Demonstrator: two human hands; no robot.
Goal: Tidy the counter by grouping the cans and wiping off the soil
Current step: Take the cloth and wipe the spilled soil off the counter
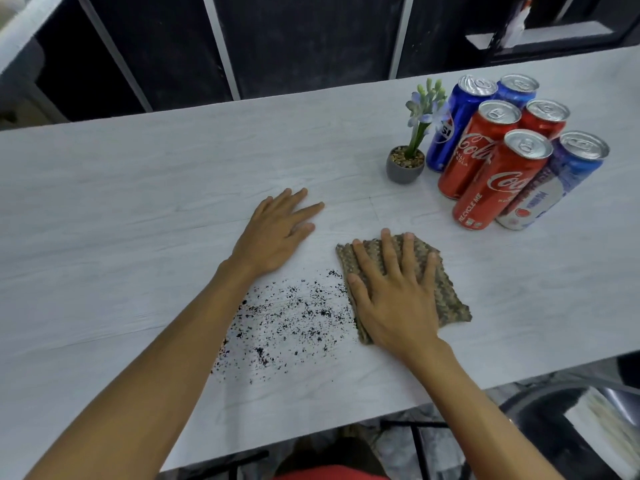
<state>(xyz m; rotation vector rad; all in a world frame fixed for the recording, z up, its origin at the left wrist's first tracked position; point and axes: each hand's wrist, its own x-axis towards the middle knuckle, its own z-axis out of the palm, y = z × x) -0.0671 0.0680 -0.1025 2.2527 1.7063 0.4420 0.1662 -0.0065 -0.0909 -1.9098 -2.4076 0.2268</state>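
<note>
Several red and blue cans (498,178) stand bunched together at the back right of the pale counter (121,209). Dark soil (294,323) lies scattered near the counter's front, between my forearms. A folded brown patterned cloth (446,289) lies just right of the soil. My right hand (394,299) presses flat on the cloth with fingers spread. My left hand (277,233) rests flat on the bare counter, just beyond the soil, holding nothing.
A small grey pot with a blue flowering plant (406,164) stands directly left of the cans. The counter's front edge runs below my forearms, with dark chair frames (540,420) underneath. Dark panels rise behind the far edge.
</note>
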